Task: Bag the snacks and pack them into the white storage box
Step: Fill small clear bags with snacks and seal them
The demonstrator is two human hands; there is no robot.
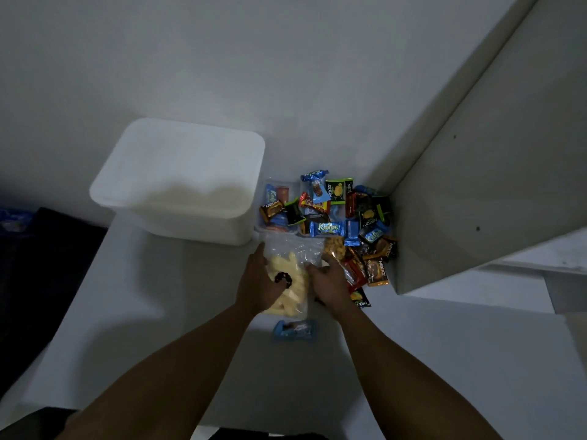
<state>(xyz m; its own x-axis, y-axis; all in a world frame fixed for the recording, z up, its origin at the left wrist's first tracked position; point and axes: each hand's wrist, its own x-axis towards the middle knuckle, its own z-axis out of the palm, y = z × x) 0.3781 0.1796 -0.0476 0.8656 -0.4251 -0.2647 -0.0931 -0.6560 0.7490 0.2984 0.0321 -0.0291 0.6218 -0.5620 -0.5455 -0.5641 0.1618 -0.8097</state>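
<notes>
Fingers [275, 285] of the left hand [256, 281] curl round the left side of the clear bag [293, 281], and the right hand [330, 281] pinches its right edge. As far as I can judge on this dim feed, both are grasping it.

Sweeping from the left, one white storage box [178, 182] stands at the tabletop's [143, 312] far left edge; I cannot make out its inside. Just beside it sits one clear tray [279, 182] with a few wrapped pieces. The bag lies between the hands at the tabletop's middle, with pale yellow sticks in it. One small black ring [283, 278] sits at the left fingertips, and one blue wrapper [293, 330] lies alone by the bag's near end. Further right comes a second bag [333, 247] of orange bits, then the pile of wrapped snacks [365, 223] against the grey panel [476, 185]: over a dozen, too jumbled for an exact count.

I expect the bag to be light, limp and slippery, and the sticks brittle. I would hold it by the film near the mouth and never squeeze the middle.
</notes>
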